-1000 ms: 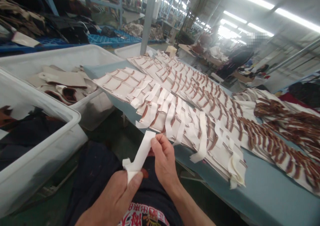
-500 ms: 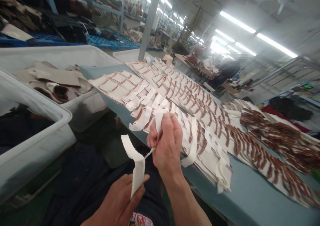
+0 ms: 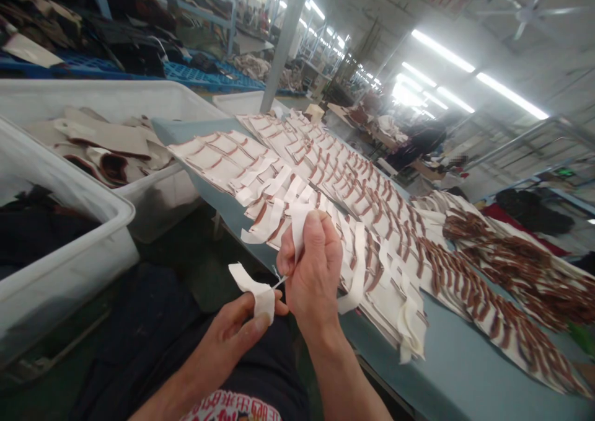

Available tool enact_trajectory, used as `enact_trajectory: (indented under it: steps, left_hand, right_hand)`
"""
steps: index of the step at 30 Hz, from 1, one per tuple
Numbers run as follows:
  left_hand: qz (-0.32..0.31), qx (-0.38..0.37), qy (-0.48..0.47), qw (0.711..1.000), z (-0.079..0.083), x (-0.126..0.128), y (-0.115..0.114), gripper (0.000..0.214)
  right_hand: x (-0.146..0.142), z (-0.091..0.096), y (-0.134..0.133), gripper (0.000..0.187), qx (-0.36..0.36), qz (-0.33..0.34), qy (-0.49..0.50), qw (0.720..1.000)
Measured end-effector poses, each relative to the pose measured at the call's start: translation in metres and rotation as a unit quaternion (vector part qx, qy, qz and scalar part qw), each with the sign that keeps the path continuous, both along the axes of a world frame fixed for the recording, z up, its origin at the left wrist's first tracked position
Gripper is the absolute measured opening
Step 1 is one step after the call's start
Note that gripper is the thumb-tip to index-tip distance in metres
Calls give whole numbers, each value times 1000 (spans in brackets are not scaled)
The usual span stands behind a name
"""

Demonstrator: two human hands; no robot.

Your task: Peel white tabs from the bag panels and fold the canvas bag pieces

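From here, the left hand (image 3: 235,325) pinches a white strip (image 3: 264,300); the right hand (image 3: 316,263) pinches a second strip (image 3: 299,221), above the blue-green table (image 3: 458,346).

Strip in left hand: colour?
Off-white; the strip shows best in the head view.

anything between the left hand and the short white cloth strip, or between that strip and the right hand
Nothing visible separates the left hand from the short white cloth strip; it's pinched there. Only thin white threads span the gap towards the right hand.
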State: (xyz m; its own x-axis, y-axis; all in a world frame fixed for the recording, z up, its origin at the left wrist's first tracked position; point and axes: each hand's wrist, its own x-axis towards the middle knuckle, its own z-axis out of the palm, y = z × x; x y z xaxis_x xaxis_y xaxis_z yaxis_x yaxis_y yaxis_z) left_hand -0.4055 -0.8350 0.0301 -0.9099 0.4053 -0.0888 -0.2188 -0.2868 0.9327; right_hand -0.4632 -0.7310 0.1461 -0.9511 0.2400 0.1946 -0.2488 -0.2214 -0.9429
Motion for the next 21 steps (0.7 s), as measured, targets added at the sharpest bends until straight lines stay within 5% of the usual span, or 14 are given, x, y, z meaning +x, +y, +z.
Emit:
enact_trajectory:
  steps: [7, 15, 18, 21]
  left_hand:
    - [94, -36, -18, 995, 12, -12, 5, 54]
    - [112, 48, -93, 988, -6, -12, 4, 42]
    - [150, -11, -49, 987, -7, -13, 2, 29]
    - [184, -93, 52, 977, -2, -17, -7, 18]
  right_hand:
    - [15, -13, 2, 38, -46, 41, -11, 998]
    - [65, -52, 23, 50, -91, 117, -69, 987]
    - [68, -65, 33, 67, -121, 153, -77, 978]
    - [70, -81, 36, 65, -146, 150, -133, 969]
